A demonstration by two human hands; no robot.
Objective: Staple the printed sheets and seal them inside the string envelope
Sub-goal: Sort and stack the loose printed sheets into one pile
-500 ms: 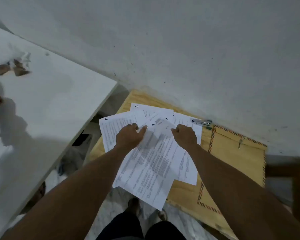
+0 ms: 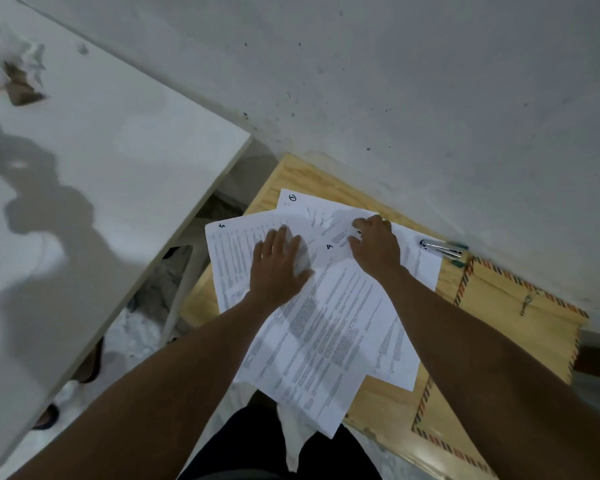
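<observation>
Your left hand [image 2: 279,268] lies flat, fingers spread straight, pressing the printed sheets [image 2: 326,323] on the wooden surface [image 2: 388,400]. Your right hand [image 2: 376,245] rests fingers curled on the upper pages; whether it pinches one, I cannot tell. The fanned sheets run long from 11 to 5 o'clock. The stapler [image 2: 442,249] lies at 3 o'clock of your right hand, nearer it; the string envelope [image 2: 520,323] at 4 o'clock.

The printed sheets [image 2: 326,327] lie fanned out and overlapping on the wooden table [image 2: 291,174], white with dense text and handwritten numbers at their corners. A silver stapler [image 2: 442,249] lies just beyond them by the wall. The tan string envelope [image 2: 534,327], striped along its edges, lies flat at the right, its string clasp up.
</observation>
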